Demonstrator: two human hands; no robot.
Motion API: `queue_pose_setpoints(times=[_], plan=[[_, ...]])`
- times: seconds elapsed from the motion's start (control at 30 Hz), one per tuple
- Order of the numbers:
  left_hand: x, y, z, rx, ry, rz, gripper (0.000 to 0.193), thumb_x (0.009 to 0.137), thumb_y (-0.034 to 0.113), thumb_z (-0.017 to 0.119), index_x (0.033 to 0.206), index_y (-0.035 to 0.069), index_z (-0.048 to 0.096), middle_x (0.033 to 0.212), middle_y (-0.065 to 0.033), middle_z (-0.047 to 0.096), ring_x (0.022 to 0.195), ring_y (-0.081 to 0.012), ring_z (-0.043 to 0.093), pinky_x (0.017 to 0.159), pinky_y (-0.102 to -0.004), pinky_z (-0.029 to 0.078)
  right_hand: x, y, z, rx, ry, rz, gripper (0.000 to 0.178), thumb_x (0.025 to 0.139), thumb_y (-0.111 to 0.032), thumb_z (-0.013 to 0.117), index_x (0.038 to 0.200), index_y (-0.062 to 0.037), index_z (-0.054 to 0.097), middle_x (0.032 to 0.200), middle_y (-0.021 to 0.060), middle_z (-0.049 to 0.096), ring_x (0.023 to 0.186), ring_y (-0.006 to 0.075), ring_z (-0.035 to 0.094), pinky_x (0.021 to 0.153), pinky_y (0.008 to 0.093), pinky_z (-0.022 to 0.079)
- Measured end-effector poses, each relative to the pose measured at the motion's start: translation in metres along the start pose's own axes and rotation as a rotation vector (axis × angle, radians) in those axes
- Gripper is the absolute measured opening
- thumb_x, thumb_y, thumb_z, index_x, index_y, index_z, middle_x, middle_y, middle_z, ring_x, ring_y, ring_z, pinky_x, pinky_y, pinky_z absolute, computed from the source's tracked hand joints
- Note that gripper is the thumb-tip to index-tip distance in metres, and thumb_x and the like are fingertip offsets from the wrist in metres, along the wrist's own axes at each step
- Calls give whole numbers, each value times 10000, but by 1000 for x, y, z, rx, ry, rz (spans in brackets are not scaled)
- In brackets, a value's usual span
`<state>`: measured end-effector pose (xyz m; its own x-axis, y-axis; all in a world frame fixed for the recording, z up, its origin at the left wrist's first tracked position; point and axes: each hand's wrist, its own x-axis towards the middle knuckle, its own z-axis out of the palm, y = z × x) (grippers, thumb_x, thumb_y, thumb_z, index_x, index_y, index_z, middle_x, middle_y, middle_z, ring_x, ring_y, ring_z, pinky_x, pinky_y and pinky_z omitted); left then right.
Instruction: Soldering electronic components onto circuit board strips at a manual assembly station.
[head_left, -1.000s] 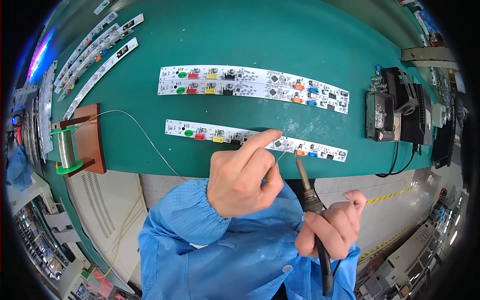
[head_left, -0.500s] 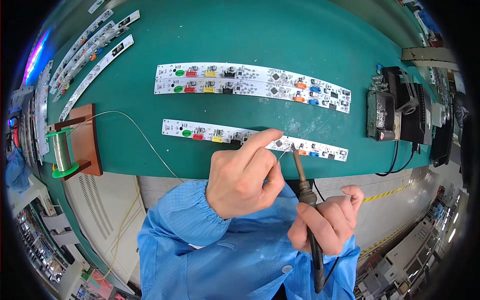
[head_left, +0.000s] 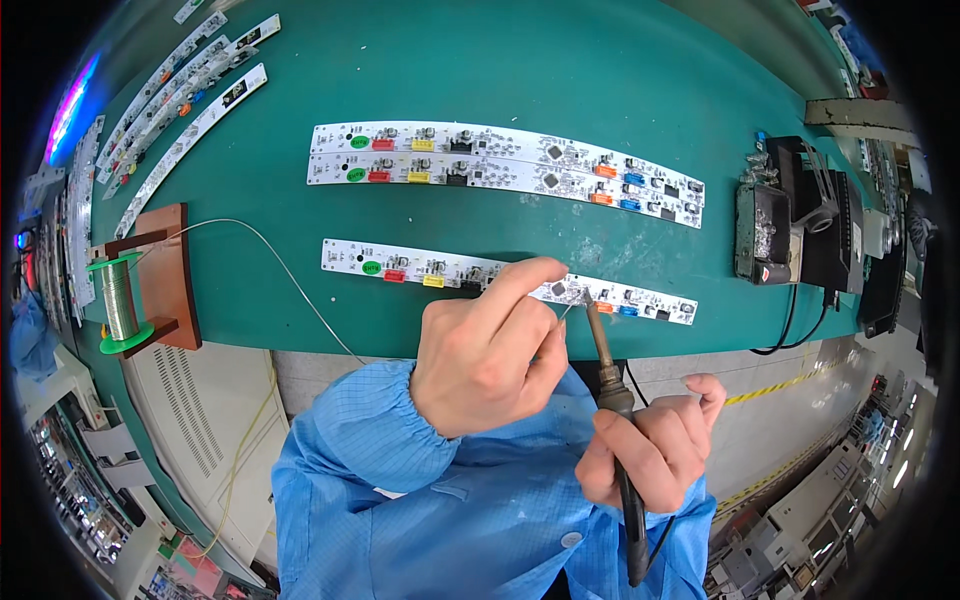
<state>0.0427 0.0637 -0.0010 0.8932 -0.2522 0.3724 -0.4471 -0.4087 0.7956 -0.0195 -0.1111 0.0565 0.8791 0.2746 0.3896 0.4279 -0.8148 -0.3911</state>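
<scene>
White and long, the nearest board (head_left: 458,272) lies on the table (head_left: 490,228), where the right hand (head_left: 655,450), wrapped round a soldering iron (head_left: 615,400), could slip and burn the left hand (head_left: 490,355) pinching thin wire (head_left: 566,312).

Board markings, seen from above. The upper board (head_left: 512,145) carries a green oval label (head_left: 359,142) with dark lettering near its left end; the middle board (head_left: 510,180) and the lower board (head_left: 410,262) each bear a matching oval. Fine dark print (head_left: 329,170) at the boards' left ends is probably lettering, but too small to read.
</scene>
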Motion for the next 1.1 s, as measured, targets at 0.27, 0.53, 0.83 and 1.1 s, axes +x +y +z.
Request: queue_pose_setpoints(times=[0.27,0.53,0.83,1.1], plan=[[0,-1,0,14,-1,3,165,664,-75,664,690,15,528,1012,-157,654,530,-166,635,431,-263,483,3,-2,0,6,-5,-15,145,637,-89,610,770,-104,666,532,-1,397,481,155,384,829,444,400],[1,1,0,-4,1,-6,166,666,-74,657,682,16,519,1001,-162,654,517,-165,629,422,-261,474,1,0,-2,-5,-24,-7,160,632,-195,684,789,-200,711,574,-57,376,566,120,400,883,394,363],[-2,2,-1,-19,4,-29,150,665,-61,658,682,11,528,1017,-177,655,477,-133,579,415,-247,437,-20,22,-21,34,88,65,115,646,-113,638,756,-147,648,627,-5,397,595,163,408,871,488,373],[-14,39,9,-110,92,-84,167,651,-65,718,758,11,615,913,-123,668,618,-183,626,512,-258,482,-58,125,-9,-63,240,233,343,910,-161,506,1182,42,552,1075,249,608,1037,342,560,941,435,416]])
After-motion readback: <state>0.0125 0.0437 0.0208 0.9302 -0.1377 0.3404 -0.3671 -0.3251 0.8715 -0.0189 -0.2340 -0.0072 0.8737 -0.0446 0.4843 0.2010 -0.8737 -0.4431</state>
